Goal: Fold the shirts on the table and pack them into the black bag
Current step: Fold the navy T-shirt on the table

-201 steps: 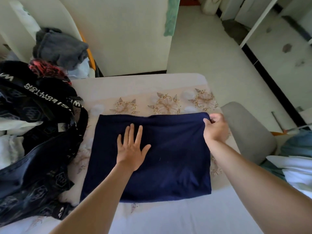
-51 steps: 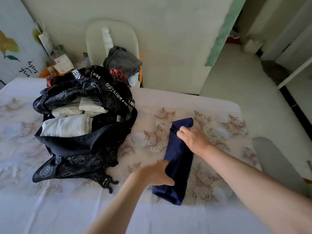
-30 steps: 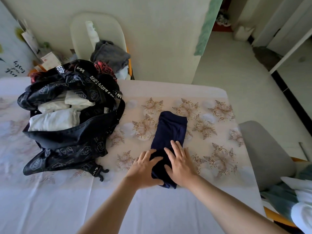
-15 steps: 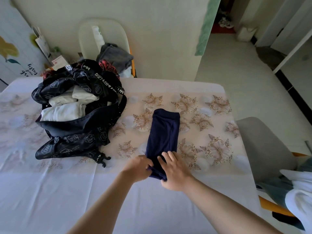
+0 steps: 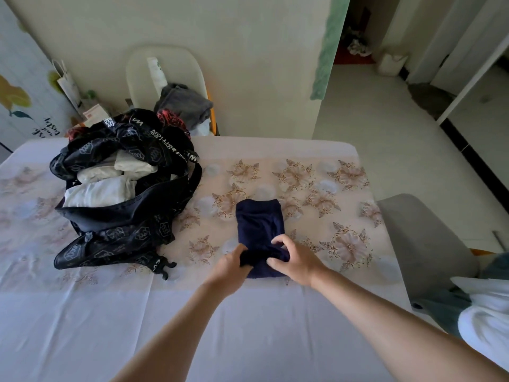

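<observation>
Far left: wall panel (image 5: 16,100) w/ yellow fruit art and dark script, turned sideways, can't read it. Paper bag (image 5: 67,84) leans beside it.

Black bag (image 5: 110,216) sits on the left part of the table (image 5: 82,326), mouth open, folded white shirts (image 5: 96,191) inside. Hexagon logos all over the fabric. The strap has white caps, "EDITION" legible, the rest twisted or cut off. A plastic buckle (image 5: 162,267) lies at the bag's near corner.

Behind the bag is a pale chair (image 5: 165,64) w/ a grey garment (image 5: 184,106) heaped on the seat.

Centre: navy shirt (image 5: 259,224) on the floral cloth, well apart from the bag, nothing between them. It is folded to a narrow strip, long axis running away from the person toward the far edge, far end flat and square. The near end is bunched up off the cloth.

Left hand (image 5: 231,264) grips that bunched end from the left, fingers curled round it. Right hand (image 5: 292,260) pinches it from the right, thumb below, fingers arched on top.

Right: grey chair (image 5: 421,244) at the table's side, then a pile of clothes (image 5: 484,312), white and teal, at the frame edge.
</observation>
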{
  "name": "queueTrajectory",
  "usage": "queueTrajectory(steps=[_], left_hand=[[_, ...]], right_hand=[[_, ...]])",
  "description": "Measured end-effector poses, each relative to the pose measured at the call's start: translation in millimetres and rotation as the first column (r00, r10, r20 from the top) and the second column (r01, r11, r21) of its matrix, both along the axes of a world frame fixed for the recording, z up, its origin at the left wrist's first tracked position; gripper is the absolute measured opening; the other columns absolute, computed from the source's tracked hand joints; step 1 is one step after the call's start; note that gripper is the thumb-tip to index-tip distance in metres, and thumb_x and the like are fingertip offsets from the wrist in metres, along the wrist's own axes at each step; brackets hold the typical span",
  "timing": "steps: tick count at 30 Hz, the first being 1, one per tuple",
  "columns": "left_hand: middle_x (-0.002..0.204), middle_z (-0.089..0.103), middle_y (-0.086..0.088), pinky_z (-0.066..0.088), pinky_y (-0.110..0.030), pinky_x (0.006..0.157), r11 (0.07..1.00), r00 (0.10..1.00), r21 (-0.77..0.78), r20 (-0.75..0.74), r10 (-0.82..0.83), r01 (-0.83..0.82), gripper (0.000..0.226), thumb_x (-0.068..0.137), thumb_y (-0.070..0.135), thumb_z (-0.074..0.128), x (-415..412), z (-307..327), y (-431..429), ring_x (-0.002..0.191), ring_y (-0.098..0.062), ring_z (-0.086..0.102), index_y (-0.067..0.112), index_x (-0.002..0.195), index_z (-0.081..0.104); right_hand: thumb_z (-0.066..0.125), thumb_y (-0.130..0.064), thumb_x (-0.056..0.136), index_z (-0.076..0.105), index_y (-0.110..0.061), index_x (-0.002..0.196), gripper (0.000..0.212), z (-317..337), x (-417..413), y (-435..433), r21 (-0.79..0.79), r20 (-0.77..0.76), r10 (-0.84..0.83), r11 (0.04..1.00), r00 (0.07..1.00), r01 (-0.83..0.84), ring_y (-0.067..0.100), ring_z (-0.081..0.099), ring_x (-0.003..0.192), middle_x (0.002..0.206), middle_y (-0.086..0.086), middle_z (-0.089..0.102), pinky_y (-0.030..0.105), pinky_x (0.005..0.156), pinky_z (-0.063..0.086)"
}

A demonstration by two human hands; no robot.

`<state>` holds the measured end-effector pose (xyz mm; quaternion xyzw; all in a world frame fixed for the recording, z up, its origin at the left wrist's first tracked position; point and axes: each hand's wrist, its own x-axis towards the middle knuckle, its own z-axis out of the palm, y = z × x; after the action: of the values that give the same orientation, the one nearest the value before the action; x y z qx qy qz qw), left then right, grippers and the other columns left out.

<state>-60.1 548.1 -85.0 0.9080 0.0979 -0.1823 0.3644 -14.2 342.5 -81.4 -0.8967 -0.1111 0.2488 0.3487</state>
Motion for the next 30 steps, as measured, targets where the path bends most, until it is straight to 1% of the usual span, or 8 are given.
queueTrajectory(steps=[2, 6, 10, 13, 17, 21, 25, 30], left_hand=[[0.091, 0.061, -0.004, 0.042, -0.031, 0.055, 0.994, 0.994, -0.040, -0.038, 0.103, -0.105, 0.018, 0.096, 0.033, 0.056, 11, -2, -1, 0.076, -0.022, 0.057, 0.020, 0.108, 0.054], [0.101, 0.057, 0.003, 0.053, -0.035, 0.068, 0.954, 0.954, -0.099, 0.075, 0.291, -0.283, 0.022, 0.096, 0.029, 0.058, 22, -5, -5, 0.087, -0.017, 0.058, 0.024, 0.116, 0.048], [0.111, 0.055, 0.001, 0.048, -0.036, 0.084, 0.958, 0.770, 0.288, 0.613, -0.177, -0.009, 0.023, 0.087, 0.010, 0.062, 22, -20, -6, 0.100, -0.022, 0.052, 0.016, 0.108, 0.064], [0.149, 0.043, 0.006, 0.037, -0.040, 0.112, 0.854, 0.807, 0.422, 0.363, -0.466, 0.304, 0.048, 0.093, 0.039, 0.050, 18, -33, -2, 0.137, -0.016, 0.034, 0.024, 0.138, 0.053], [0.161, -0.019, 0.009, 0.001, -0.034, 0.123, 0.765, 0.834, 0.452, 0.080, -0.546, 0.458, 0.086, 0.094, 0.055, 0.048, 23, -44, 10, 0.149, -0.011, -0.017, 0.027, 0.157, -0.004], [0.164, -0.008, 0.008, 0.007, -0.037, 0.124, 0.773, 0.832, 0.439, 0.096, -0.547, 0.458, 0.094, 0.088, 0.064, 0.052, 39, -48, 15, 0.150, -0.011, -0.011, 0.024, 0.158, 0.001], [0.164, -0.002, 0.006, 0.017, -0.032, 0.122, 0.799, 0.841, 0.403, 0.118, -0.528, 0.446, 0.096, 0.081, 0.055, 0.061, 45, -50, 20, 0.150, -0.013, 0.004, 0.023, 0.158, 0.013], [0.122, 0.048, 0.007, 0.053, -0.031, 0.086, 0.948, 0.914, 0.137, 0.258, -0.313, 0.286, 0.055, 0.072, 0.030, 0.064, 55, -35, 24, 0.111, -0.015, 0.051, 0.025, 0.127, 0.060]], right_hand=[[0.066, -0.062, 0.071, 0.047, -0.041, 0.124, 0.060, 1, 1, 2, -0.018, -0.060, -0.048, 0.999, 0.997, 0.047, 0.010, 0.063, 0.093, 0.104, -0.014, 0.066, 0.029, 0.082, 0.050], [0.056, -0.052, 0.093, 0.056, -0.021, 0.105, 0.033, -7, 16, 17, -0.129, -0.062, -0.244, 0.963, 0.968, 0.235, 0.025, 0.063, 0.093, 0.099, 0.001, 0.065, 0.035, 0.078, 0.052], [0.053, -0.045, 0.098, 0.053, -0.015, 0.118, 0.036, -13, 28, 33, -0.198, 0.034, -0.305, 0.931, 0.952, 0.305, 0.029, 0.064, 0.097, 0.108, 0.007, 0.066, 0.032, 0.071, 0.047], [0.065, -0.033, 0.093, 0.045, -0.017, 0.128, 0.043, -20, 29, 38, -0.179, 0.273, -0.302, 0.917, 0.913, 0.357, 0.027, 0.062, 0.097, 0.119, 0.005, 0.057, 0.034, 0.068, 0.047], [0.065, -0.019, 0.089, 0.055, -0.013, 0.131, 0.044, -45, 27, 26, -0.344, 0.709, 0.247, 0.939, 0.660, 0.018, 0.031, 0.048, 0.129, 0.142, 0.012, 0.048, 0.042, 0.101, 0.045], [0.041, -0.055, 0.092, 0.038, -0.007, 0.150, 0.076, -61, 26, 7, -0.506, 0.490, 0.549, 0.811, 0.677, -0.292, 0.028, 0.021, 0.150, 0.161, 0.014, 0.027, 0.046, 0.119, 0.028], [0.055, -0.051, 0.083, 0.027, -0.011, 0.156, 0.088, -54, 39, 6, -0.522, 0.313, 0.569, 0.772, 0.760, -0.363, 0.020, 0.011, 0.153, 0.166, 0.004, 0.011, 0.040, 0.120, 0.026], [0.060, -0.041, 0.073, 0.064, -0.020, 0.123, 0.054, -23, 60, 20, -0.256, 0.227, 0.297, 0.937, 0.927, -0.238, 0.019, 0.062, 0.104, 0.132, -0.011, 0.051, 0.033, 0.087, 0.053]])
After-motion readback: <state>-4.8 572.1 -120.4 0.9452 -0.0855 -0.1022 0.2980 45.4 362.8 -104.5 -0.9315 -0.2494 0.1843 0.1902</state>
